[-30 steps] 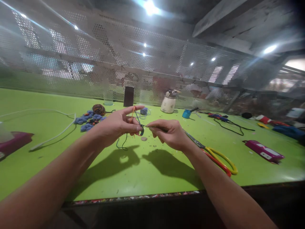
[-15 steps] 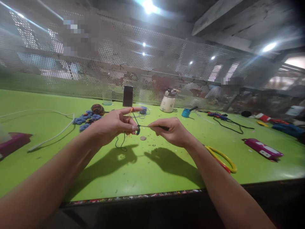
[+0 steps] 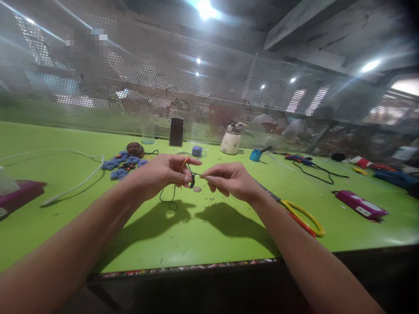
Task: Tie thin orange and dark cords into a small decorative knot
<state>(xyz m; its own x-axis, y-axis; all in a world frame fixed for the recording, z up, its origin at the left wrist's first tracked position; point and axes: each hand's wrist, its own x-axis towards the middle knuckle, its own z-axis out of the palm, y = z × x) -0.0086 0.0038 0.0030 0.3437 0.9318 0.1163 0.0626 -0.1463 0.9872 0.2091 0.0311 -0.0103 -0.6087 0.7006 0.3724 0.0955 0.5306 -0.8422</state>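
Note:
My left hand (image 3: 168, 174) pinches a small dark crochet piece (image 3: 192, 180) between thumb and fingers, its index finger stretched out above. Orange and dark yarn (image 3: 185, 162) runs over that finger down to the piece. A loose dark yarn strand (image 3: 169, 202) dangles below the hand. Closed round a thin crochet hook (image 3: 199, 175), my right hand (image 3: 231, 178) holds it with the tip at the piece; most of the hook is hidden by the fingers. Behind my left hand lie a brown multicoloured yarn ball (image 3: 135, 149) and blue crocheted pieces (image 3: 113, 164).
Scissors (image 3: 306, 216) with yellow and red handles lie beside my right forearm. At the back stand a phone (image 3: 176, 132), a blue yarn ball (image 3: 197, 151), a white bottle (image 3: 230, 143) and a blue pot (image 3: 255, 155). A purple power strip (image 3: 362, 205) lies right, a white cable (image 3: 73, 188) left.
My left index finger has come lower and the yarn span over it is shorter. My right hand has shifted slightly left, its fingers closer to the piece, and its lower fingers have opened out a little.

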